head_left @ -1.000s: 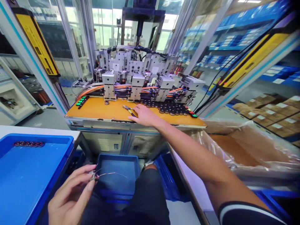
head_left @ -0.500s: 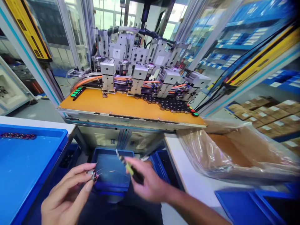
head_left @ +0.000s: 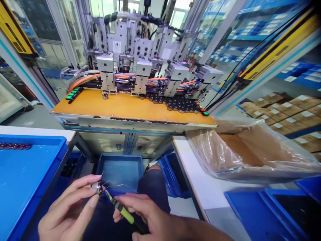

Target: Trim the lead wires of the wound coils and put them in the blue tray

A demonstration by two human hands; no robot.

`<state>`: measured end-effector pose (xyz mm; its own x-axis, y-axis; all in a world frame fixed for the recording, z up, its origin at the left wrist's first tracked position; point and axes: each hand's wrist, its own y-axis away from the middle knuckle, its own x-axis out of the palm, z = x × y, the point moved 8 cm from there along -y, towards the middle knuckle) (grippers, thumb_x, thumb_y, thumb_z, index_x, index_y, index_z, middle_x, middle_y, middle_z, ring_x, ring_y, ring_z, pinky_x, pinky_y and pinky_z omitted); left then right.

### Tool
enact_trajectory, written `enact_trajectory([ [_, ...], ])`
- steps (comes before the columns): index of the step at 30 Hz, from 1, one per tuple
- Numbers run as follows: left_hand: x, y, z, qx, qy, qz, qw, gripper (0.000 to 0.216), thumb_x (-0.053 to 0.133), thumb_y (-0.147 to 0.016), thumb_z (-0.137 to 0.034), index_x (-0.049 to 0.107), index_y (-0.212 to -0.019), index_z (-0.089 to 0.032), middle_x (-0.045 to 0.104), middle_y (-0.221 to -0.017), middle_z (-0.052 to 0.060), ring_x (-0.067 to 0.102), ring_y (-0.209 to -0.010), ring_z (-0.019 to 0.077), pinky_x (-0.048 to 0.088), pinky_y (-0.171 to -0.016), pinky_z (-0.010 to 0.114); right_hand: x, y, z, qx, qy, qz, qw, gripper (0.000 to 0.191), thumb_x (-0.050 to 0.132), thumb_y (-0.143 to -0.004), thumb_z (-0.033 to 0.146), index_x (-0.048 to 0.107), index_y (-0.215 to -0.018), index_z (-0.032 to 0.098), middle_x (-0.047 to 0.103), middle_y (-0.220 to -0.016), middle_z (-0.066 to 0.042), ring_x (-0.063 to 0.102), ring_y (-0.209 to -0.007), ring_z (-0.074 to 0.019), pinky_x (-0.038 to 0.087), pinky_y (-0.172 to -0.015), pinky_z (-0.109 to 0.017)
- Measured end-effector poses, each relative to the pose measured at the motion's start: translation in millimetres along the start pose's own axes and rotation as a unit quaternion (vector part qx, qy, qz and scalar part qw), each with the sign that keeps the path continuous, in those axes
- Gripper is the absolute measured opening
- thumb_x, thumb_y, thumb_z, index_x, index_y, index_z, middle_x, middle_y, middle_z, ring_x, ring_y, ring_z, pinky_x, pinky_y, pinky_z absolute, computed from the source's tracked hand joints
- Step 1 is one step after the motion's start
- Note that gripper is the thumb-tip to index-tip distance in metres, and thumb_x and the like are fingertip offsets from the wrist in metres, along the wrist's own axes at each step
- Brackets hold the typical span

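Observation:
Between the thumb and fingers of my left hand [head_left: 72,209] is a small round metal part [head_left: 96,187], with thin wires sticking out of its right side. It looks like a small motor component, though its exact kind is unclear. My right hand [head_left: 145,214] is closed around pliers [head_left: 125,213] with green and black handles. Their narrow tip points up and left, close by the wires; whether it touches them I cannot tell. Below and behind both hands sits a blue bin [head_left: 120,170].
An orange bench [head_left: 135,110] ahead carries a fixture machine [head_left: 140,73] and many black round parts [head_left: 180,103]. To the left stands a blue tray [head_left: 30,180] with a row of small parts. A plastic-lined carton [head_left: 240,154] rests on the white table [head_left: 195,170] at right.
My right hand has lowered the pliers and brought their tip left, close to the part's wires. My left hand keeps its hold with little movement. The view has shifted slightly.

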<state>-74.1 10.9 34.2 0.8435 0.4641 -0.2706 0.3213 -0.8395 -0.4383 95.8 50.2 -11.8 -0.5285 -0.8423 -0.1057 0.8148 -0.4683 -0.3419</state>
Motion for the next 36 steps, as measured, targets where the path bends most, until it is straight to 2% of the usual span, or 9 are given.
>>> enact_trajectory([
  [2,0,1,-2,0.002,0.001,0.003,1.000,0.023,0.067,-0.085,-0.010,0.071,-0.098,-0.029,0.073,-0.113,-0.003,0.069,-0.106,0.0146,0.058,-0.091,0.021,1,-2,2,-0.011,-0.003,-0.002,1.000,0.078,0.061,-0.073,0.015,0.040,-0.149,0.013,0.070,-0.108,-0.014,0.067,-0.101,-0.0216,0.051,-0.097,-0.039],
  [6,-1,2,-7,-0.025,0.015,-0.035,0.999,0.019,0.066,-0.087,-0.013,0.072,-0.092,-0.030,0.073,-0.108,-0.005,0.068,-0.103,0.0134,0.057,-0.089,0.020,1,-5,4,-0.023,-0.044,-0.020,0.999,0.082,0.057,-0.069,0.010,0.040,-0.149,0.015,0.067,-0.103,-0.011,0.067,-0.088,-0.0172,0.057,-0.085,-0.035],
  [11,3,1,-11,-0.033,0.023,-0.041,0.998,0.017,0.066,-0.086,-0.014,0.073,-0.090,-0.029,0.073,-0.105,-0.005,0.069,-0.102,0.0133,0.057,-0.087,0.019,3,-3,-5,0.042,-0.101,-0.029,0.994,0.065,0.058,-0.064,0.008,0.058,-0.129,0.016,0.062,-0.093,-0.006,0.060,-0.073,-0.0123,0.056,-0.071,-0.028],
  [15,3,1,-11,-0.032,0.029,-0.054,0.998,0.018,0.066,-0.087,-0.012,0.073,-0.088,-0.028,0.074,-0.104,-0.003,0.069,-0.100,0.0142,0.058,-0.085,0.020,4,0,-9,0.067,-0.140,-0.035,0.987,0.060,0.060,-0.065,0.006,0.060,-0.125,0.015,0.060,-0.089,-0.005,0.058,-0.069,-0.0099,0.054,-0.066,-0.024],
  [18,3,1,-12,-0.032,0.029,-0.054,0.998,0.019,0.065,-0.087,-0.011,0.073,-0.089,-0.027,0.074,-0.104,-0.003,0.069,-0.100,0.0145,0.058,-0.085,0.020,5,1,-12,0.084,-0.142,-0.033,0.986,0.054,0.060,-0.064,0.006,0.063,-0.117,0.015,0.060,-0.089,-0.004,0.058,-0.068,-0.0095,0.052,-0.064,-0.022],
  [21,3,1,-13,-0.034,0.027,-0.053,0.998,0.019,0.064,-0.087,-0.010,0.072,-0.089,-0.027,0.073,-0.105,-0.003,0.069,-0.100,0.0145,0.058,-0.084,0.020,6,0,-11,0.084,-0.137,-0.030,0.987,0.055,0.060,-0.064,0.006,0.063,-0.119,0.015,0.060,-0.089,-0.004,0.058,-0.067,-0.0095,0.051,-0.063,-0.022],
  [25,2,2,-12,-0.030,0.019,-0.051,0.998,0.019,0.064,-0.088,-0.010,0.072,-0.089,-0.027,0.073,-0.105,-0.003,0.069,-0.100,0.0142,0.058,-0.085,0.021,7,-1,-13,0.093,-0.131,-0.023,0.987,0.046,0.060,-0.065,0.009,0.065,-0.111,0.014,0.060,-0.088,-0.004,0.058,-0.068,-0.0095,0.050,-0.062,-0.021],
  [28,1,2,-9,-0.023,0.010,-0.044,0.999,0.019,0.064,-0.088,-0.010,0.072,-0.090,-0.027,0.073,-0.106,-0.003,0.069,-0.100,0.0137,0.057,-0.087,0.021,6,-2,-11,0.092,-0.120,-0.025,0.988,0.048,0.060,-0.064,0.009,0.064,-0.112,0.014,0.060,-0.085,-0.003,0.057,-0.066,-0.0094,0.048,-0.060,-0.020],
  [36,0,2,0,0.018,-0.004,-0.004,1.000,0.022,0.067,-0.085,-0.006,0.072,-0.096,-0.024,0.072,-0.111,0.000,0.069,-0.103,0.0139,0.059,-0.088,0.020,1,-10,1,0.139,-0.103,-0.057,0.983,0.025,0.053,-0.062,0.008,0.062,-0.085,0.014,0.052,-0.067,0.002,0.046,-0.055,-0.0066,0.037,-0.050,-0.018],
])
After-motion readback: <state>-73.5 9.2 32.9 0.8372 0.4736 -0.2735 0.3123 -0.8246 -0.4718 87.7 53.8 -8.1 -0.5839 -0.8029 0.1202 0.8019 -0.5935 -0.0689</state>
